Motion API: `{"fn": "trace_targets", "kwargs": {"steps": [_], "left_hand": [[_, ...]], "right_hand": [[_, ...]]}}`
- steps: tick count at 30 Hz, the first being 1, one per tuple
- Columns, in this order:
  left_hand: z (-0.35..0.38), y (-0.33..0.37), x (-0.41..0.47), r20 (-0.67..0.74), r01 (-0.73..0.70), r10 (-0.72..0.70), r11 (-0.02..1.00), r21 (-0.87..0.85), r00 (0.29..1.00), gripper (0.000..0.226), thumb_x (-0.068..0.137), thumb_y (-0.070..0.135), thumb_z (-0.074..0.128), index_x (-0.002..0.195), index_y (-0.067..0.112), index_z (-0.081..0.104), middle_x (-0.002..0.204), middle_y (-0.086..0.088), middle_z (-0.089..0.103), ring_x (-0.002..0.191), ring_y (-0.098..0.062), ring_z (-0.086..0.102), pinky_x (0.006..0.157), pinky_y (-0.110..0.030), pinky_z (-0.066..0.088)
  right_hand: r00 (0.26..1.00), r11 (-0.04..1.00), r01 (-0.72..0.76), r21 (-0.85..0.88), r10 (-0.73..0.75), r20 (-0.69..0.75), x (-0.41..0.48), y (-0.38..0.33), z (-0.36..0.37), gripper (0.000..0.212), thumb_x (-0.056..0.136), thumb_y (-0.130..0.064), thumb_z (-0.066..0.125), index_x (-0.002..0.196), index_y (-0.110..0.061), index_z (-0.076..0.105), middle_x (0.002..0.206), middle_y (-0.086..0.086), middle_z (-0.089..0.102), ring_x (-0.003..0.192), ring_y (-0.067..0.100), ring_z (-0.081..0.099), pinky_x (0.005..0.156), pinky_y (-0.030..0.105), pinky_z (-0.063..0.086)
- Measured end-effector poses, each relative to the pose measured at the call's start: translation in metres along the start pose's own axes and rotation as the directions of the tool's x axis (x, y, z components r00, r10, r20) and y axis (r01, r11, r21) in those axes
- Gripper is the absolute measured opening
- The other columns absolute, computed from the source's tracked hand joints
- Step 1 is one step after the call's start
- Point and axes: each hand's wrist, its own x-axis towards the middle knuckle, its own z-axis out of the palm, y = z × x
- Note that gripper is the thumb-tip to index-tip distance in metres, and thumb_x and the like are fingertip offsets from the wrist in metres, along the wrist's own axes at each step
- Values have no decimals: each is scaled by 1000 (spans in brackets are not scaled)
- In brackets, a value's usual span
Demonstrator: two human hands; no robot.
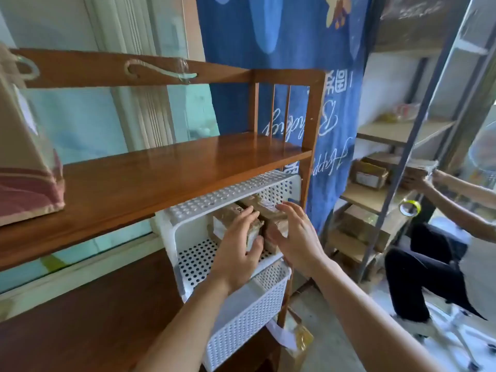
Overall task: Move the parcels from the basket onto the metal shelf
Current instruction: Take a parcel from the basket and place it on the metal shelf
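A white perforated basket lies on its side on the lower board of a wooden rack, its open face toward me. Several brown cardboard parcels sit stacked inside it. My left hand wraps around the front parcel, fingers over its top and thumb at its lower corner. My right hand hovers just to the right with fingers spread, close to the neighbouring parcel but not clearly gripping it. The metal shelf stands at the right, with several cardboard boxes on its boards.
A wooden rack with a paper bag fills the left. A blue cloth hangs behind. Another person's arms reach into the metal shelf, seated on a white chair. A tape roll hangs on the shelf post.
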Motion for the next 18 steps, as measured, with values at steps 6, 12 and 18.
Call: {"fn": "trace_targets", "kwargs": {"steps": [6, 12, 18], "left_hand": [[31, -40, 44, 221, 70, -163, 923, 377, 961, 57, 100, 35, 48, 154, 17, 41, 165, 0, 37, 152, -17, 29, 125, -34, 18], [41, -51, 40, 158, 31, -107, 905, 424, 982, 54, 99, 31, 53, 151, 19, 47, 159, 1, 45, 150, -16, 33, 123, -33, 18], [33, -41, 35, 83, 122, -138, 977, 174, 987, 56, 98, 23, 52, 153, 17, 41, 158, -2, 46, 146, -16, 38, 121, -34, 28]], "right_hand": [[966, 927, -100, -361, 178, 190, 47, 31, 37, 53, 82, -43, 67, 128, -19, 53, 131, 12, 59, 126, 37, 44, 95, 47, 46], [976, 885, -153, -439, 204, 72, 49, 35, 39, 61, 76, -48, 73, 125, -21, 47, 124, 13, 56, 119, 35, 44, 93, 47, 40], [986, 978, -168, -122, 167, -24, -4, 32, -28, 43, 73, -29, 75, 112, -26, 57, 108, -4, 42, 96, 28, 57, 79, 38, 51]]}}
